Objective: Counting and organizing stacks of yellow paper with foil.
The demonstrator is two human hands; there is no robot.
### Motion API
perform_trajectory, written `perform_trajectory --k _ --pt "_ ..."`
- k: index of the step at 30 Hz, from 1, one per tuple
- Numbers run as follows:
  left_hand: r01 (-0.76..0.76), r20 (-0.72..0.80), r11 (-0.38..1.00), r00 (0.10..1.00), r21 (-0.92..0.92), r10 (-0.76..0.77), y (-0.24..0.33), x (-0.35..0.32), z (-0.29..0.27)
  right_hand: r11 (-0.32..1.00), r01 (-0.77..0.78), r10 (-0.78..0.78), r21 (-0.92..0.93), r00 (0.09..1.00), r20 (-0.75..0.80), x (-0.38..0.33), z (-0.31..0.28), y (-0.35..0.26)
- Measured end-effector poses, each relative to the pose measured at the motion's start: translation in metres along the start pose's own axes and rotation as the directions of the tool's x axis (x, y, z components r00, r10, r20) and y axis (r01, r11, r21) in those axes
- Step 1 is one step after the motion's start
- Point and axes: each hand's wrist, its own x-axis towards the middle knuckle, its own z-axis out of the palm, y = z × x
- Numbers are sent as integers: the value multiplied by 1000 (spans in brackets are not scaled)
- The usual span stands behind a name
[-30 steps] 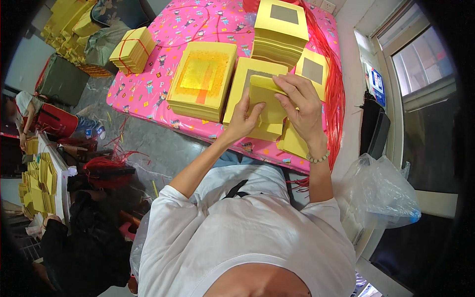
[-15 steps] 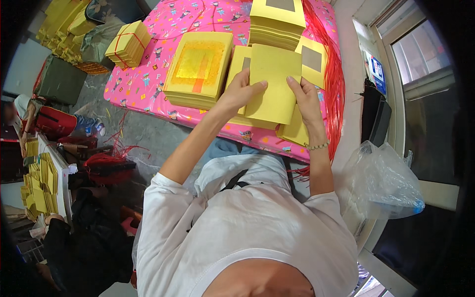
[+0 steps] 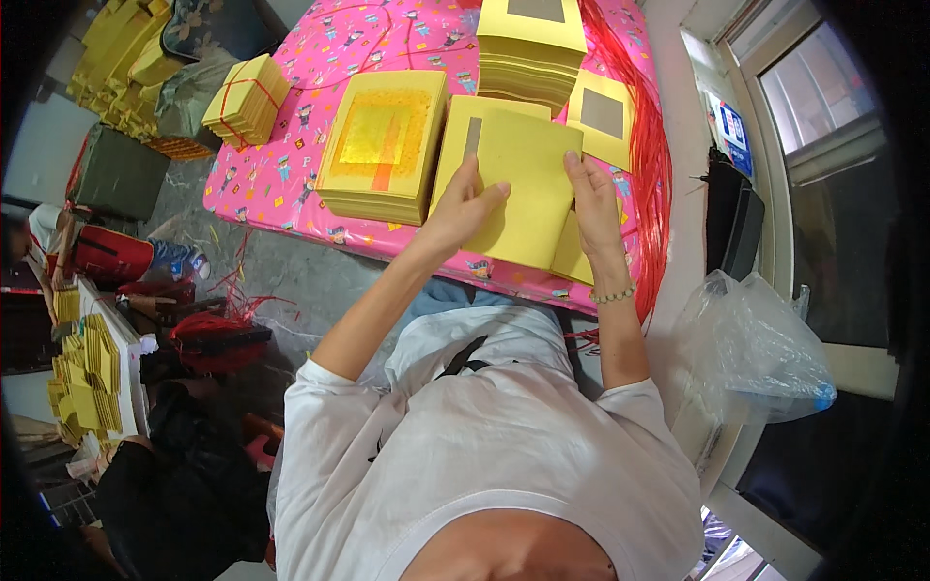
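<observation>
Both hands (image 3: 528,198) hold sheet (image 3: 518,184) (seemingly lengthwise-away).

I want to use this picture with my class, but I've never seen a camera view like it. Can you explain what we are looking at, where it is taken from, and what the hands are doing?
The camera sits on a person's head and looks down, so you see their white shirt and both arms reaching forward. The wide lens bends straight edges near the rim. There is no machine here, only bare hands. The left hand and right hand hold a plain yellow sheet by its two sides over a pink patterned cloth. On the cloth lie a gold-printed stack, a tall stack with a grey square on top, a tied bundle and red strings.
</observation>
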Motion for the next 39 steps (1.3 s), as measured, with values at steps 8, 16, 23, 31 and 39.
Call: perform_trajectory --k 8,16,23,31,39 --pt "-58 54 997 997 -49 61 -3 -27 2 999 35 -34 -25 999 15 -9 -3 2" --pt "23 54 998 998 -56 -20 -3 -42 -5 1000 19 -19 8 999 -39 -23 5 -6" --pt "55 17 997 998 -57 -54 7 -50 -11 985 -127 137 -119 988 77 -44 12 -11" --pt "-5 64 998 998 -66 10 14 -50 -19 965 -152 183 -213 974 133 -61 14 -4" --pt "-17 49 999 999 -52 20 13 -52 -16 976 -169 186 -134 974 128 -75 18 -8"
